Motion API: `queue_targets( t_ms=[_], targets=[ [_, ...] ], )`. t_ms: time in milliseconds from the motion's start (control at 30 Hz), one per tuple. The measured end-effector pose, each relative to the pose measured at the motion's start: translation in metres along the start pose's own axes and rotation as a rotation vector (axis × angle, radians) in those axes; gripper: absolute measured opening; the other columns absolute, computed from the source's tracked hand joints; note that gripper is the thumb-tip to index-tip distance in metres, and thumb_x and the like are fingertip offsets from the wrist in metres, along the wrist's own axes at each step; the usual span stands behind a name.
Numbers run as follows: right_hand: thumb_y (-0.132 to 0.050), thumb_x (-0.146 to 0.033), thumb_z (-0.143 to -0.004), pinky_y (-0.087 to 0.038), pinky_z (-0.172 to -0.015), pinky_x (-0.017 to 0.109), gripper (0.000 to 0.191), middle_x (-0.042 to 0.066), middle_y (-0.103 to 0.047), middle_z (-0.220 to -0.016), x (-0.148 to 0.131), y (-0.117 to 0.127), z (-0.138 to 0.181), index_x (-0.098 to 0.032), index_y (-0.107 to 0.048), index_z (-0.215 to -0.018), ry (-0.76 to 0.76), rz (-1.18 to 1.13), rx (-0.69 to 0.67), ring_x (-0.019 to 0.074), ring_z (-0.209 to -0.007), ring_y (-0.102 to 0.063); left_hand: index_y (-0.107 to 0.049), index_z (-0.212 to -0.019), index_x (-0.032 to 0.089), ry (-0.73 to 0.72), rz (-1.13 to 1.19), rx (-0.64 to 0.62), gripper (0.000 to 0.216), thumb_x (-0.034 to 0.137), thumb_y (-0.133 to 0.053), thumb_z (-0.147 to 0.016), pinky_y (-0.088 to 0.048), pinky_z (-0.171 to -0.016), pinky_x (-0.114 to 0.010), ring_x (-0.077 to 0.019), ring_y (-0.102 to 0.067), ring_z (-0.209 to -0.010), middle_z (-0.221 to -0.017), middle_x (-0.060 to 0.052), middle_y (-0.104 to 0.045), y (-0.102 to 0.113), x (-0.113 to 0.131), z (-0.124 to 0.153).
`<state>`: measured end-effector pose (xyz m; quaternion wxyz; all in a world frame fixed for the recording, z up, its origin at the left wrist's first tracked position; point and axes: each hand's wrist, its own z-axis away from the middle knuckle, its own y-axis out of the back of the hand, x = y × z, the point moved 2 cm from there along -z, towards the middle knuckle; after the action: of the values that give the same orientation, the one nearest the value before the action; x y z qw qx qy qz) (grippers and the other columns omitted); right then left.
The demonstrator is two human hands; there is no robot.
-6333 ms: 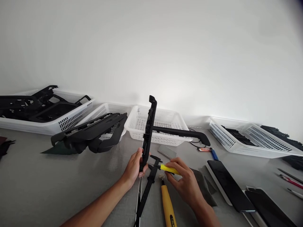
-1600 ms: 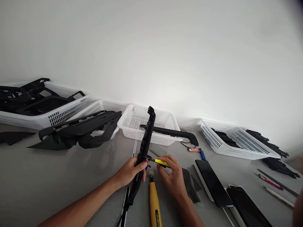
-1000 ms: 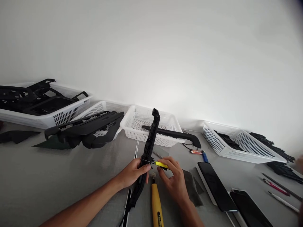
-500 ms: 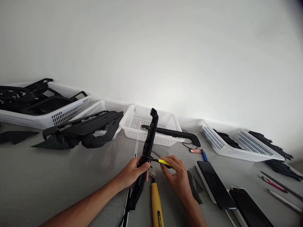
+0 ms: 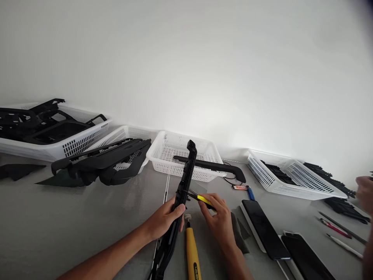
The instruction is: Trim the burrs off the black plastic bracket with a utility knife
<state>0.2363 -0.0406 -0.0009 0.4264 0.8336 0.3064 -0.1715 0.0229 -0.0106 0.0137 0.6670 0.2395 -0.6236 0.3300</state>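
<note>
Black strip (image 5: pixel 188 171) braced, yellow knife (image 5: pixel 204 201) at its edge

Working from a distance, I take the central basket (image 5: pixel 163 166) as my landmark. The strip slants up on the basket's near side, its hooked top end showing against the basket and its lower end running away from it. My left hand (image 5: pixel 167 218), nearer than the basket, has its fingers wrapped round the strip, thumb lying along the front; I judge that this grip steadies the part close below the blade and leaves the upper length free. My right hand (image 5: pixel 219 217), also on the basket's near side, has its fingers pinched narrow on the knife's yellow body, probably for fine control, with the dark tip aimed at the strip. Whether it bites in, I cannot tell.

A black handle (image 5: pixel 214 165) lies across the basket, its curved end jutting past the right side. On the desk (image 5: pixel 87 229), nearer than the basket, a yellow rotary tool (image 5: pixel 192 251) lies with its pale head toward it, perhaps set between my hands for easy reach. A grey cloth (image 5: pixel 240 235) and a phone (image 5: pixel 265 229) lie near and right of the basket
</note>
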Motion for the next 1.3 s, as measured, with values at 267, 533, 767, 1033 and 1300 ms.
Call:
queue_targets(
  t_ms=[267,533,767,1033,1300],
  targets=[
    [-0.062,-0.04,-0.103,-0.041,-0.084,0.033,0.022,0.004,-0.074,-0.103,0.01,0.003,0.0,-0.026,-0.077,-0.11,-0.057,0.032,0.096,0.0205,-0.096,-0.069,-0.061,-0.109,0.02,-0.042,-0.07,0.024,0.059,0.076,-0.061,-0.089,-0.043,-0.075,-0.029,-0.0171,-0.053,-0.083,-0.093,-0.002,-0.06,0.001,0.002,0.008],
    [-0.061,-0.035,-0.104,-0.044,-0.082,0.033,0.019,0.005,-0.074,-0.103,-0.006,0.002,-0.002,-0.026,-0.076,-0.111,0.025,-0.009,0.007,0.0202,-0.095,-0.069,-0.057,-0.073,0.018,0.052,0.149,0.136,0.076,0.091,-0.041,-0.085,-0.032,-0.052,-0.028,-0.0129,-0.043,-0.056,-0.066,-0.001,-0.053,-0.006,-0.011,-0.002],
    [-0.06,-0.036,-0.104,-0.043,-0.081,0.033,0.021,0.006,-0.074,-0.102,-0.002,0.003,-0.002,-0.025,-0.076,-0.11,0.008,0.022,0.031,0.0208,-0.094,-0.069,-0.053,-0.071,0.02,0.104,0.163,0.264,0.07,0.089,-0.054,-0.08,-0.031,-0.05,-0.027,-0.013,-0.045,-0.055,-0.062,0.001,-0.052,-0.004,-0.014,-0.004],
    [-0.062,-0.031,-0.103,-0.042,-0.081,0.032,0.017,0.004,-0.074,-0.103,-0.008,0.003,-0.003,-0.026,-0.076,-0.111,0.047,0.014,0.019,0.0194,-0.094,-0.069,-0.045,-0.066,0.022,0.101,0.133,0.144,0.07,0.09,-0.053,-0.079,-0.024,-0.05,-0.028,-0.0104,-0.035,-0.052,-0.06,0.005,-0.04,-0.007,-0.006,-0.002],
    [-0.061,-0.033,-0.103,-0.043,-0.079,0.033,0.019,0.005,-0.073,-0.101,-0.01,0.008,-0.003,-0.026,-0.077,-0.11,0.042,0.067,0.071,0.02,-0.093,-0.069,-0.042,-0.063,0.023,0.095,0.081,0.155,0.072,0.093,-0.05,-0.079,-0.024,-0.049,-0.028,-0.0103,-0.034,-0.05,-0.056,0.005,-0.039,-0.004,-0.006,-0.003]
  ],
)
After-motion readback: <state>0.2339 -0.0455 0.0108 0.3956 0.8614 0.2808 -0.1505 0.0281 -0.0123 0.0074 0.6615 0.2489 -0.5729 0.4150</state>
